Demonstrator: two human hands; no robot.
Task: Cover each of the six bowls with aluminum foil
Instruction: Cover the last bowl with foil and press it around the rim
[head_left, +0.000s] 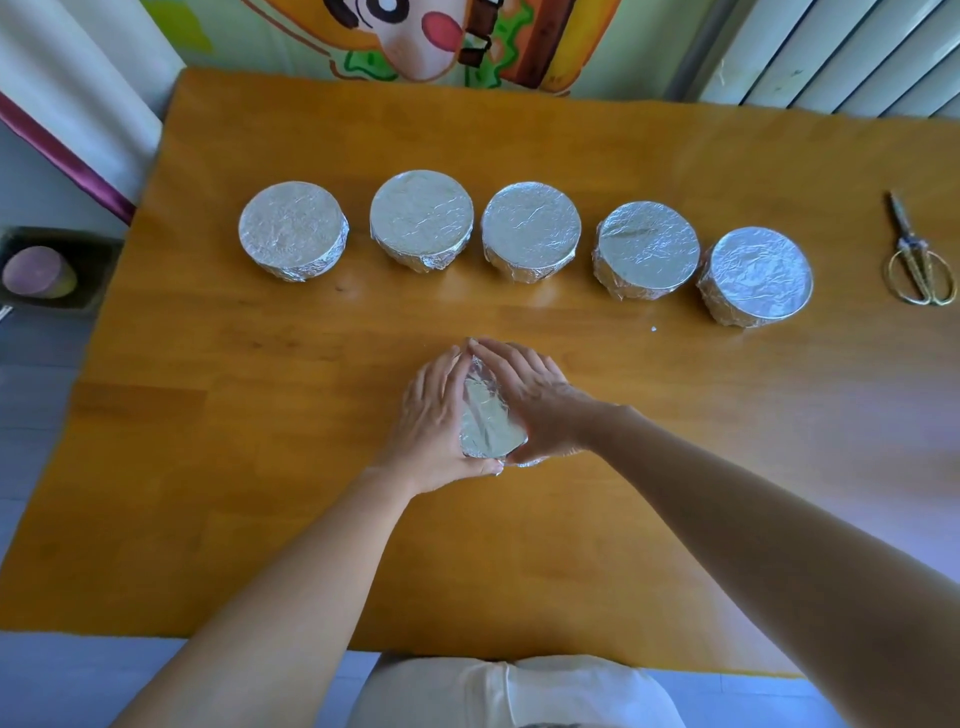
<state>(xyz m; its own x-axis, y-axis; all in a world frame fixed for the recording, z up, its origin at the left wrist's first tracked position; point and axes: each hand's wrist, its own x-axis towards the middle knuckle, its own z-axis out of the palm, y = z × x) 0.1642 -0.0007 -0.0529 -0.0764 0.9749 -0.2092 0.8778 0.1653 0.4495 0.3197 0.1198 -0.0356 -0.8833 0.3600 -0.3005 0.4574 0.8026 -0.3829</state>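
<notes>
While moulding the foil snug, left hand and right hand are cupping the sixth bowl, fingers curling round its sides.

Bare forearms reaching forward, left grip and right grip cupped round foil-covered bowl, fingertips meeting

- Wooden table, orange-brown top.
- Near bowl, foil-wrapped, stands on it.
- Row of five foil-covered bowls beyond the near bowl.
- Scissors lie well right of the near bowl, past the row's end.
</notes>
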